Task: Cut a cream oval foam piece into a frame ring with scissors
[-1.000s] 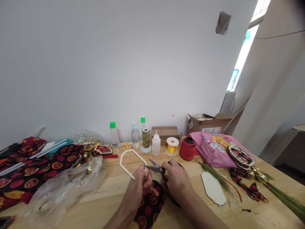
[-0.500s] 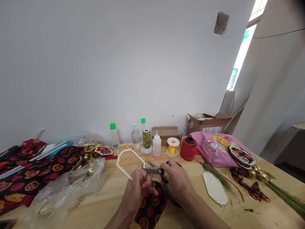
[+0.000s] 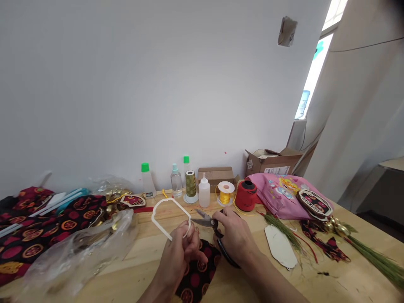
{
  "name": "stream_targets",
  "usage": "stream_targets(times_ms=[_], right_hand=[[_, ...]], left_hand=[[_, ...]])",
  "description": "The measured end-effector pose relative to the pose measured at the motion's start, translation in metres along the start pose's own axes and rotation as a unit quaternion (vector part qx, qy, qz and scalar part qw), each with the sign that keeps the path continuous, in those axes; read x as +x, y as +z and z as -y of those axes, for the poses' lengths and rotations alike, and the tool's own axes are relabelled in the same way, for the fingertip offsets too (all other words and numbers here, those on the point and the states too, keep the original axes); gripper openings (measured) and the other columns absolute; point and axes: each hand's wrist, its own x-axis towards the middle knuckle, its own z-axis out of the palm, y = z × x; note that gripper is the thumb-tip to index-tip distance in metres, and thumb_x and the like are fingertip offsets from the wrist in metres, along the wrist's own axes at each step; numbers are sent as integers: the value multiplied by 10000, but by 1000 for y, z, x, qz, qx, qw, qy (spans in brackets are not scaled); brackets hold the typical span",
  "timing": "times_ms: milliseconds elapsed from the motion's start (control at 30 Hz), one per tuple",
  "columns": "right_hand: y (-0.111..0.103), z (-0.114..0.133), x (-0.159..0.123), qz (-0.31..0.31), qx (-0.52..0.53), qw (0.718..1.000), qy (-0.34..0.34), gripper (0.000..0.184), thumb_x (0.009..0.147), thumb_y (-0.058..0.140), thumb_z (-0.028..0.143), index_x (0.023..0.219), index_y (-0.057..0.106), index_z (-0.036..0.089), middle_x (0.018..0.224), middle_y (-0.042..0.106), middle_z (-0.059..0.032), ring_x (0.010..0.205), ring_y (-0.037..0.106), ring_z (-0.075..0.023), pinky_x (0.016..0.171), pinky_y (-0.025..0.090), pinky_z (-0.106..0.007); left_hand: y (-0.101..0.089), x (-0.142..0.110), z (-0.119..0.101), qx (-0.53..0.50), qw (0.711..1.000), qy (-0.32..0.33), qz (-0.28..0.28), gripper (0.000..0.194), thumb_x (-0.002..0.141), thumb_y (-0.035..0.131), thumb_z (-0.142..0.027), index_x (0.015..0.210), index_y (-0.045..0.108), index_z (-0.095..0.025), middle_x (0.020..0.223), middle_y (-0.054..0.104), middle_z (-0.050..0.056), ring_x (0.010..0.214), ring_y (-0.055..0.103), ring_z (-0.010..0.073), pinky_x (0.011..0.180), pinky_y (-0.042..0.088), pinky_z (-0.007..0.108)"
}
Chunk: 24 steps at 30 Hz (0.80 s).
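Note:
My left hand (image 3: 181, 246) pinches a pale wooden frame (image 3: 162, 229), a thin outline with a scalloped edge, tilted up over the table. My right hand (image 3: 235, 235) is closed round black-handled scissors (image 3: 215, 223); their blades are parted and point left, with the tips by the frame's right edge and my left fingertips. Whether the blades touch the frame I cannot tell. Below both hands, a black and red patterned cloth piece (image 3: 198, 275) lies on the table, partly covered by my left hand.
Along the wall stand glue bottles (image 3: 204, 193), a green thread spool (image 3: 190, 185), a yellow cord spool (image 3: 225, 195) and a red thread cone (image 3: 246, 197). Rightward lie a pale wooden plate (image 3: 280, 247) and a pink bag (image 3: 274, 198). Patterned fabric (image 3: 59, 227) and a plastic bag (image 3: 85, 252) occupy the left.
The scissor blades have parted slightly more and shifted a little off the frame's edge. The whole view has swung slightly, so the table things appear further left.

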Motion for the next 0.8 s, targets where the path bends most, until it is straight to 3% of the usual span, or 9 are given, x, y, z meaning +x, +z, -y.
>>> stream_targets(times_ms=[133,267,400,600,800], right_hand=[[5,8,-1,26,-22,999,-20,202,646,499,139,814,545,242,785,504,-11,665,494,-130,497,228,-220],[6,0,2,50,-46,997,31,244,639,489,114,834,553,245,802,514,-20,658,500,-135,494,222,-222],[1,-11,4,15,-50,995,87,249,649,464,91,835,556,229,786,513,-28,665,495,-139,512,240,-222],[4,2,0,2,0,1000,-11,204,632,504,139,807,533,238,794,488,-4,667,473,-122,513,247,-209],[2,7,-1,30,-42,998,-20,199,638,500,149,812,528,243,783,490,-3,632,465,-118,485,197,-227]], left_hand=[[-6,4,2,12,1000,20,20,294,794,314,-296,520,355,-198,420,237,-89,397,197,72,426,481,301],[-2,0,7,51,998,0,28,296,796,317,-335,535,355,-199,426,244,-92,368,238,66,419,478,284],[5,-4,7,50,997,-13,55,286,794,327,-341,551,369,-195,428,260,-93,364,255,62,438,484,294],[1,0,2,12,1000,2,19,286,789,331,-297,523,353,-193,425,233,-96,375,217,59,426,471,268],[-5,3,7,20,1000,2,16,306,783,339,-330,508,352,-197,423,242,-92,363,256,63,418,474,271]])
